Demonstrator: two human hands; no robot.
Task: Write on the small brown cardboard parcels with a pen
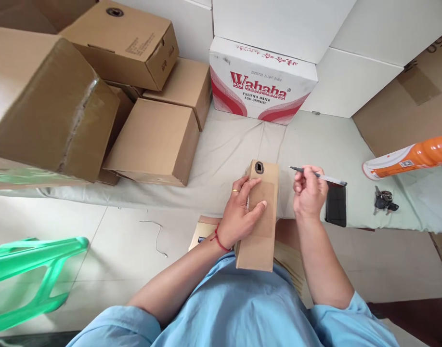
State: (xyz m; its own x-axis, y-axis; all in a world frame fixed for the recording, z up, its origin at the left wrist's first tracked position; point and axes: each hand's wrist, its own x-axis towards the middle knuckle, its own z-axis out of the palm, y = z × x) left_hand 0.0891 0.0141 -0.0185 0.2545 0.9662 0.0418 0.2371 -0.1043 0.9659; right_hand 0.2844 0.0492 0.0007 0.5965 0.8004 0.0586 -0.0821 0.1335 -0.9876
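Observation:
A long, narrow cardboard box [257, 250] extends from my lap onto the cloth-covered surface, with a dark-rimmed hole near its far end. My left hand [240, 212] grips it from the left, thumb lying across the top and fingers over the left edge. A pen [331, 180] is pinched in my right hand [309, 193], just right of the box. Its dark tip points left, apart from the cardboard. Beneath my right hand's side lies a black phone [335, 206], partly under the pen's rear end.
Several brown cartons [152, 137] are stacked at the left. A white-and-red Wahaha carton [262, 82] stands against the white panels. On the right are an orange bottle [412, 156] and keys [385, 200]. A green plastic stool [44, 279] and a thin cable [159, 236] are on the floor.

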